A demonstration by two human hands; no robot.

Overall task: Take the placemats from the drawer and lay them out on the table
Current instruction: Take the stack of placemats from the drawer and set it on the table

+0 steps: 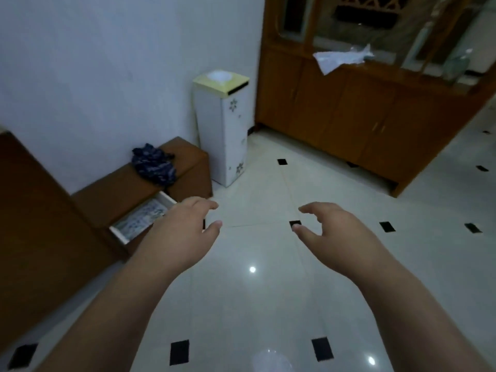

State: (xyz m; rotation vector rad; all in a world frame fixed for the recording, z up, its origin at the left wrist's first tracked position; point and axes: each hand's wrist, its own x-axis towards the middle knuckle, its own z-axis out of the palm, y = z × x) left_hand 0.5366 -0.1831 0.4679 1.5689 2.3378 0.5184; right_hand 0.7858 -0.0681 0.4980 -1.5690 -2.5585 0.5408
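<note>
A white drawer [120, 234] stands pulled out of a low brown cabinet [112, 191] at the left. A pale placemat with a blue pattern [141, 217] lies flat inside it. My left hand [185, 226] hovers over the drawer's right end, fingers loosely curled and holding nothing. My right hand [332, 226] hangs over the floor further right, fingers also loosely curled and empty. No table is in view.
A dark blue cloth [154, 165] lies bunched on the low cabinet. A tall white bin with a yellow lid [222, 130] stands in the corner. A large wooden cupboard [362, 108] with white paper on its ledge fills the right wall. Glossy white floor tiles [255, 291] stretch ahead.
</note>
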